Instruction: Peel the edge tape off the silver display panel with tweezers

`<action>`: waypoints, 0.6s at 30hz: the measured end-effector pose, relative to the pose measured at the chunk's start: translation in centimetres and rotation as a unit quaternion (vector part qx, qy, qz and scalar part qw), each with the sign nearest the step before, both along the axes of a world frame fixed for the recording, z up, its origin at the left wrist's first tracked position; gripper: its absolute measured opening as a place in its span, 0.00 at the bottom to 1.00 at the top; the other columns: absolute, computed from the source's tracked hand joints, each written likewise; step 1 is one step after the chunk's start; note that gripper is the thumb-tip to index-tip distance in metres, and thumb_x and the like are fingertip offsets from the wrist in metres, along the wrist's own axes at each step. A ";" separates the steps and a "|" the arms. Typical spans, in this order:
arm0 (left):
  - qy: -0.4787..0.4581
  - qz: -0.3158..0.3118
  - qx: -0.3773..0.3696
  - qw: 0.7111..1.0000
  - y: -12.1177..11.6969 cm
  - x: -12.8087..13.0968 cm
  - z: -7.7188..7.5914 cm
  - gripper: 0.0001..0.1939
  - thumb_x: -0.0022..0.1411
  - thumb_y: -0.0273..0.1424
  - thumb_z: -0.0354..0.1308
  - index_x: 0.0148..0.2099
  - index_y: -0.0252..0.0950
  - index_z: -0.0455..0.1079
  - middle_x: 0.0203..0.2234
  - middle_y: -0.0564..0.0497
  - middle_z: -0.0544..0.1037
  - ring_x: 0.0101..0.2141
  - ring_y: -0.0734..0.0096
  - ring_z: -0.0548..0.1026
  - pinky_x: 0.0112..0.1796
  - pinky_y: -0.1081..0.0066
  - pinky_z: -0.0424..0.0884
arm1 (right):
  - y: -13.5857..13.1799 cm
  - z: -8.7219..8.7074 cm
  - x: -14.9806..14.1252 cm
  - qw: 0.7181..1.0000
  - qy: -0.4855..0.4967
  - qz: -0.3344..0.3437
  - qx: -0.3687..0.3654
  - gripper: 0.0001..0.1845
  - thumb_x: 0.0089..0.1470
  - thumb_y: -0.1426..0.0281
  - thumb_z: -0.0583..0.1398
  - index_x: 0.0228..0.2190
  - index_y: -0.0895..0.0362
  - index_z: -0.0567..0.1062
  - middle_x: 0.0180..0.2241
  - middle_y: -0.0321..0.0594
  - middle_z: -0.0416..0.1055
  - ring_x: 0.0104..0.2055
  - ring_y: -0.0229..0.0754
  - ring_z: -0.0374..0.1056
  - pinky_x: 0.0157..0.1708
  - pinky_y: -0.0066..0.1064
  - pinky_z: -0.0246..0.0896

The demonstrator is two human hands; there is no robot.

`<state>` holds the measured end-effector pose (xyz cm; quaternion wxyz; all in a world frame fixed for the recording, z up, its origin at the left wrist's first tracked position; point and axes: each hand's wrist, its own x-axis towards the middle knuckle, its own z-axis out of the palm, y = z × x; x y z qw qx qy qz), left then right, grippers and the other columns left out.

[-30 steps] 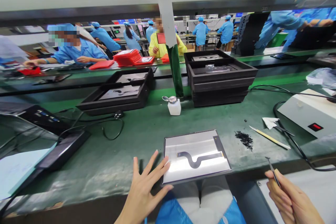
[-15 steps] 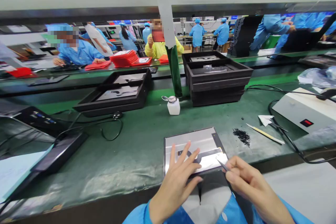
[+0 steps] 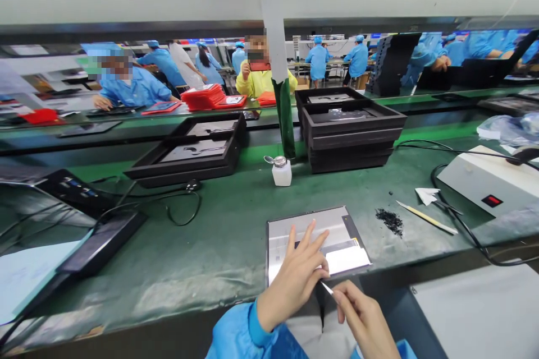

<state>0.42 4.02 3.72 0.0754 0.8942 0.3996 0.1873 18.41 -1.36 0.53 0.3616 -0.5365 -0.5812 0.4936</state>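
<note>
over the panel (image 3: 343,259), steady your half-spread left hand (image 3: 295,272), its hold unclear; with your right hand (image 3: 362,314) closed on the tweezers (image 3: 327,288), guide the tip gently.

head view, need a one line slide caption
Left hand over a flat panel on a green workbench, the right hand holding a slim pointed tool close to the left thumb.

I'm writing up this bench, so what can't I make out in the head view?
In the head view:
Strip on the panel: middle hidden by the left hand.
Tweezers: tips too small to tell if they touch the left hand; other end hidden by the right hand.
Blue sheet: cut off by the left edge.
Lower trays: insides hidden by the top tray.
</note>
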 end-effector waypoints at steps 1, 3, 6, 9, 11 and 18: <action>0.003 0.002 0.000 1.000 0.2 0.2 -0.2 0.13 0.67 0.19 0.45 0.37 0.37 0.67 0.64 0.43 0.62 0.67 0.49 0.45 0.59 0.31 0.48 | 0.1 0.0 -0.1 1.000 0.026 0.002 -0.015 0.25 0.58 0.47 0.56 0.22 0.54 0.68 0.18 0.30 0.61 0.22 0.37 0.55 0.23 0.27 0.47; 0.005 0.011 0.005 1.000 0.2 0.2 -0.7 0.13 0.66 0.18 0.44 0.36 0.36 0.67 0.64 0.42 0.62 0.67 0.48 0.46 0.59 0.31 0.49 | 0.5 -0.2 -0.2 0.992 0.097 0.010 -0.075 0.26 0.52 0.44 0.60 0.23 0.55 0.68 0.18 0.29 0.60 0.19 0.33 0.50 0.20 0.26 0.43; -0.002 0.042 0.037 0.998 -0.7 -0.5 -1.5 0.14 0.66 0.17 0.44 0.35 0.36 0.66 0.65 0.42 0.61 0.68 0.49 0.44 0.60 0.33 0.48 | 1.0 -1.8 -0.4 0.967 0.189 0.022 -0.167 0.29 0.47 0.42 0.62 0.26 0.57 0.70 0.16 0.26 0.58 0.14 0.28 0.39 0.15 0.24 0.33; -0.008 0.089 0.093 0.992 -2.5 -0.9 -2.4 0.13 0.65 0.17 0.44 0.34 0.36 0.65 0.66 0.42 0.58 0.68 0.49 0.40 0.61 0.34 0.44 | 1.0 -4.0 -0.9 0.956 0.224 0.013 -0.189 0.33 0.45 0.39 0.61 0.27 0.58 0.73 0.12 0.24 0.56 0.12 0.27 0.38 0.12 0.24 0.29; -0.004 0.103 0.129 0.986 -3.4 -0.6 -2.7 0.12 0.64 0.17 0.44 0.33 0.36 0.64 0.65 0.41 0.59 0.68 0.47 0.40 0.61 0.33 0.40 | 0.8 -5.0 -1.5 0.951 0.245 0.002 -0.186 0.33 0.43 0.38 0.62 0.26 0.57 0.71 0.10 0.22 0.52 0.12 0.28 0.38 0.11 0.24 0.28; 0.057 -0.006 0.116 0.992 -1.1 1.6 -0.6 0.11 0.64 0.16 0.47 0.35 0.34 0.64 0.63 0.38 0.62 0.67 0.47 0.45 0.61 0.33 0.43 | -0.5 -4.0 -2.2 0.973 0.206 -0.072 -0.075 0.27 0.48 0.43 0.63 0.25 0.55 0.68 0.19 0.28 0.60 0.18 0.31 0.49 0.17 0.25 0.38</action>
